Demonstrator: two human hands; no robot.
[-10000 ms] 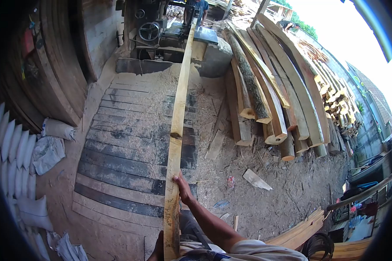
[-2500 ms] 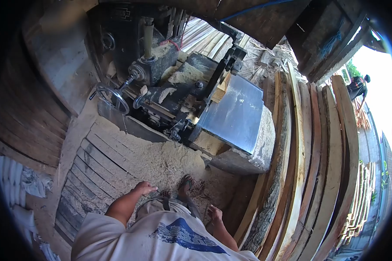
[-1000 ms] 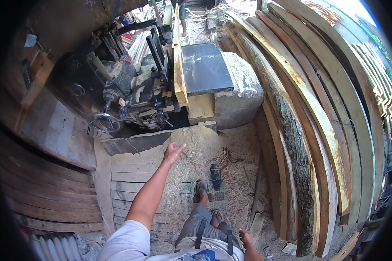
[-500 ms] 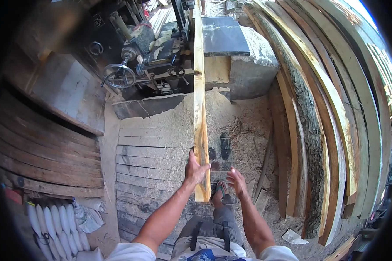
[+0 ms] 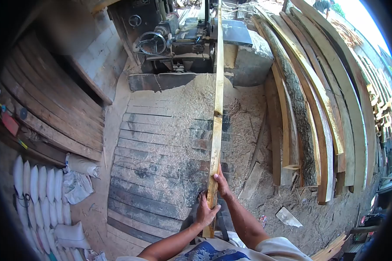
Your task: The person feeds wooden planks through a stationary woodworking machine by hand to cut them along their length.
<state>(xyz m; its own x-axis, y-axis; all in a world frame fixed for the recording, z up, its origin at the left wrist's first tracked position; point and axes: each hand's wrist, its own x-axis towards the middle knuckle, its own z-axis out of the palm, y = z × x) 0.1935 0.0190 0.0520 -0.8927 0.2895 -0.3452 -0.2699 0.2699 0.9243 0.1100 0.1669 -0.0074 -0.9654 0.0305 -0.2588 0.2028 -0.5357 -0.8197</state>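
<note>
A long, narrow wooden board (image 5: 218,91) stretches from the machine down to my body, with a dark knot midway along it. My left hand (image 5: 205,211) is wrapped round the board's near end from the left side. Slightly farther up, my right hand (image 5: 222,183) grips the same board from the right, thumb on its top face. The board's far end runs past the black sawing machine (image 5: 178,43) and beside the metal table (image 5: 235,32).
Long timbers (image 5: 313,104) are stacked along the right. White sacks (image 5: 43,187) stand at the lower left, near planks (image 5: 56,95) by the wall. Sawdust covers the slatted floor (image 5: 148,174). A person (image 5: 321,5) is at the top right.
The board has come nearer, away from the machine, and my view has moved back. My right hand, open beside the board half a second ago, now grips it. My left hand still holds it.
</note>
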